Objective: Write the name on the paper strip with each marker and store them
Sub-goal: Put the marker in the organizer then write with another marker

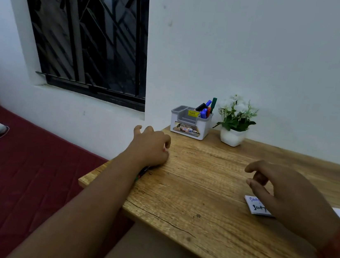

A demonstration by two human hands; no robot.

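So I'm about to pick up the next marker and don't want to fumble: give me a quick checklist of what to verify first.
1. Left hand free of any marker: cannot tell; something dark peeks out under the wrist.
2. Right hand empty: ok, fingers loosely curled above the paper strip.
3. Strip flat on the wooden table: ok.
4. Writing room left on the strip: cannot tell, hand covers it.
5. Markers standing in the organizer: ok.

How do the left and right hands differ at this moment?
The left hand rests on the desk near its left edge; the right hand hovers over the paper strip. The left fingers curl downward; the right fingers spread loosely. Neither clearly holds a marker.
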